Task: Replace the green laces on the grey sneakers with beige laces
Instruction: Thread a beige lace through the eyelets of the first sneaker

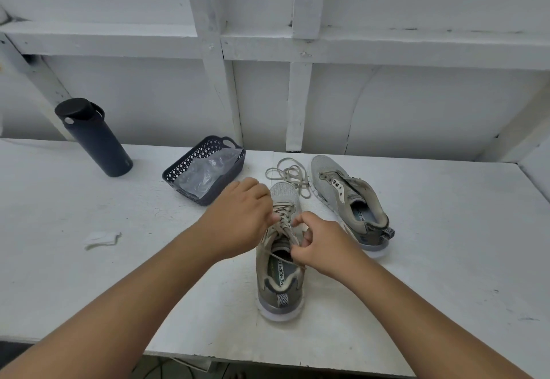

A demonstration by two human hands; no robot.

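Note:
A grey sneaker [279, 283] stands in front of me, toe pointing away, with a pale lace [282, 223] threaded through its eyelets. My left hand [241, 214] covers the left side of the lacing, fingers curled at the eyelets. My right hand [318, 241] pinches the lace at the right side near the tongue. A second grey sneaker [351, 200] with no lace lies to the right. A loose lace [293, 174] is coiled on the table [446, 244] between the two toes.
A dark basket [205, 167] holding a clear plastic bag sits behind my left hand. A dark bottle [95, 137] stands at the back left. A scrap of white paper [101, 238] lies on the left. White wall framing rises right behind the table.

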